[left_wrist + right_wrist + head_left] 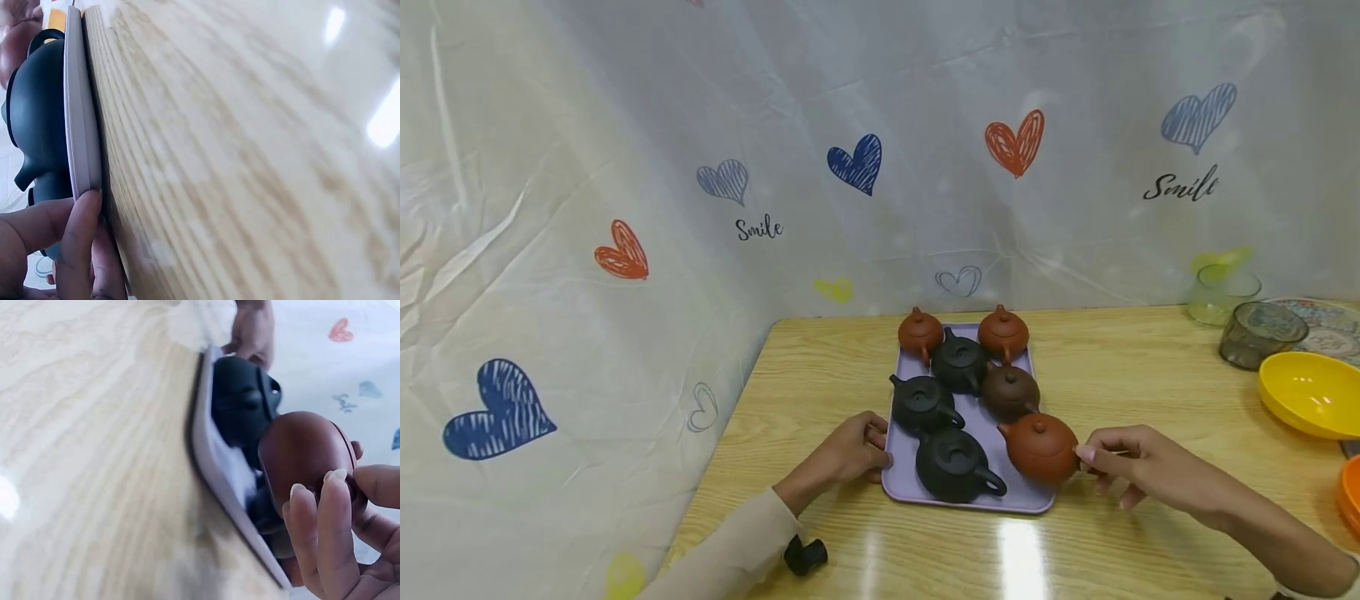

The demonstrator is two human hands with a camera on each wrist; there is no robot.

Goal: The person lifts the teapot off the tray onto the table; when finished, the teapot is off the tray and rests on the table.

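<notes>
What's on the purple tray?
Seven small teapots sit on the purple tray: three black, three reddish, one dark brown. The tray floor beneath them is hidden.

Matt clay teapots on a smooth plastic tray, over glossy wood-grain

The table [1150,392] looks like pale wood with a glossy coat, throwing bright glare near its front edge. The lilac tray [901,487] seems smooth plastic with a dull sheen. The red-brown teapot [1039,447] by the tray's front right corner and the black teapot [955,464] beside it look like unglazed clay, matt and fine-grained. At the table's right edge, the yellow bowl [1307,393] is shiny plastic. The heart-printed backdrop [625,208] is thin, creased sheeting.
</notes>
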